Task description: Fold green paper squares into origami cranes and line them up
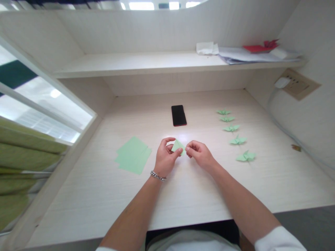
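Both hands meet over the middle of the pale wooden desk (183, 195). My left hand (164, 158), with a metal bracelet at the wrist, pinches the left side of a small folded piece of green paper (178, 145). My right hand (199, 153) pinches the same paper from the right with thumb and fingertips. The paper is partly folded and held just above the desk surface.
A stack of flat green sheets (133, 154) lies to the left. Several finished green paper cranes (237, 140) line up on the right. A black phone (178, 115) lies beyond the hands. Papers and a red item (258, 48) sit on the shelf. A wall socket (297, 83) is at right.
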Demonstrator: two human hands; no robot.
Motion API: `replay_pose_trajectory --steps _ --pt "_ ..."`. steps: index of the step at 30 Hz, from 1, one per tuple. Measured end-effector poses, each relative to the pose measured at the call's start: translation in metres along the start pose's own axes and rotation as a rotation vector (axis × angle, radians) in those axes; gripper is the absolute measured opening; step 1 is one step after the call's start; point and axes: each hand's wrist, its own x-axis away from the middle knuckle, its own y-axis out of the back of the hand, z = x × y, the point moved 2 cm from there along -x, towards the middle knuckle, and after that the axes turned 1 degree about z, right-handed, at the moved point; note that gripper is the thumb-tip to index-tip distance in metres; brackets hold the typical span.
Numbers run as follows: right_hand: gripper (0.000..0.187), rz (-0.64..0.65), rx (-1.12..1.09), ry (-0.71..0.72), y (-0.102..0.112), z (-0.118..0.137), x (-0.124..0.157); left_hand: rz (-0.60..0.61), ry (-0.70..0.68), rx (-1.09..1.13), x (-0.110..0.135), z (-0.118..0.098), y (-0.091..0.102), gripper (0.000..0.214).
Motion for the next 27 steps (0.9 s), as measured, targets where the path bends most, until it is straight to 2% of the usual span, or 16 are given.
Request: replay_pose_trajectory --steps 3,7,14,18,23,27 --pt "0.018 0.022 0.015 -0.024 0.001 -0.001 0.0 0.025 -0.011 -0.014 0.001 0.0 -0.001 0.051" --pt "0.018 -0.005 -0.003 0.013 0.001 0.0 -0.001 0.068 -0.026 -0.009 0.003 0.001 -0.002 0.051" --pt "0.02 -0.044 -0.057 -0.01 -0.002 0.001 -0.002 0.106 -0.006 -0.041 0.005 0.001 -0.006 0.051" --pt "0.021 -0.049 -0.123 -0.036 -0.003 0.001 -0.002 0.104 -0.004 -0.046 0.006 0.0 -0.006 0.053" --pt "0.023 -0.052 -0.074 -0.008 -0.001 0.001 -0.002 0.146 0.025 -0.07 0.008 0.001 -0.01 0.052" --pt "0.025 -0.063 -0.114 -0.05 -0.002 0.0 -0.002 0.138 0.023 -0.074 0.009 0.001 -0.011 0.052"
